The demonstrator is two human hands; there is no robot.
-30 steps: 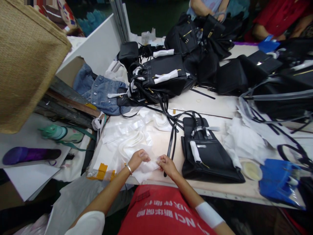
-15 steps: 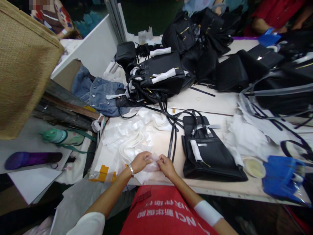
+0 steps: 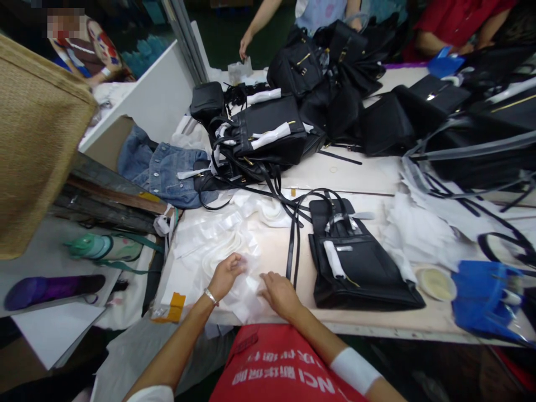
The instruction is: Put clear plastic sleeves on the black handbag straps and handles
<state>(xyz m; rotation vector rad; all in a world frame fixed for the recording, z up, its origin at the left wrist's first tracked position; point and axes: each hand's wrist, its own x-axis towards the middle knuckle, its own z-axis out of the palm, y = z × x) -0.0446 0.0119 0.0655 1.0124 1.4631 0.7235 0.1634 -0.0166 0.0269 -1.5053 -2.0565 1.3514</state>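
Observation:
Thin translucent white sheets [image 3: 228, 240] lie spread and overlapping at the near left of the table. My left hand [image 3: 226, 273], with a silver bracelet at its wrist, is closed at the edge of these sheets, thumb and fingers together on thin clear material. My right hand [image 3: 280, 295] rests low over the sheets' right side, near the table's front edge; its fingers are bent, and what lies under them is hidden. To the right of it lies a black handbag [image 3: 364, 268] with white-wrapped parts and a gold zip, its long straps running off to the left.
More black bags [image 3: 272, 125] are piled across the back. A denim garment [image 3: 167, 167] lies at the left, white paper [image 3: 419, 223] and a blue bag [image 3: 486, 296] at the right. Beyond the table are people; one person's hand [image 3: 246, 44] reaches a clear container.
My hands have moved apart, the left one up and leftward, the right one down a little. The small sheet is no longer stretched between them. Another person's arm has appeared at the back.

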